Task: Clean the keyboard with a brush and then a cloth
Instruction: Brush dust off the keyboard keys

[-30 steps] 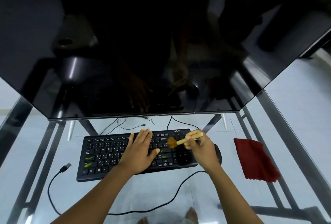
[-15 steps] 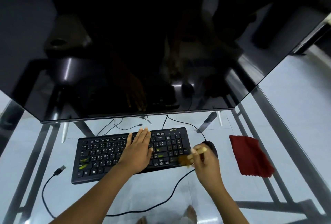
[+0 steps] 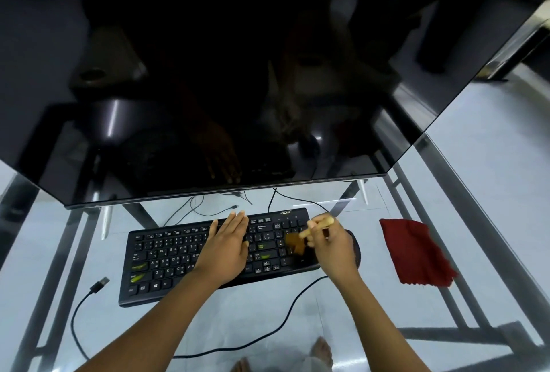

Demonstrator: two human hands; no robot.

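Note:
A black keyboard [image 3: 166, 258] lies on the glass desk below the monitor. My left hand [image 3: 226, 248] rests flat on its middle keys, fingers spread, holding nothing. My right hand [image 3: 333, 245] grips a small brush [image 3: 297, 240] with a pale wooden handle. The brown bristles touch the number pad at the keyboard's right end. A dark red cloth [image 3: 416, 252] lies crumpled on the glass to the right of my right hand, apart from the keyboard.
A large black monitor [image 3: 238, 74] overhangs the desk's far half. A black mouse [image 3: 355, 248] sits partly hidden behind my right hand. A loose USB cable [image 3: 98, 285] curls left of the keyboard, and another cable [image 3: 268, 336] runs across the near glass. Metal desk frame bars [image 3: 446, 252] show through.
My right hand swept the brush from the upper number pad down past the keyboard's front right edge, then back up onto the number pad. My left hand stayed on the keys.

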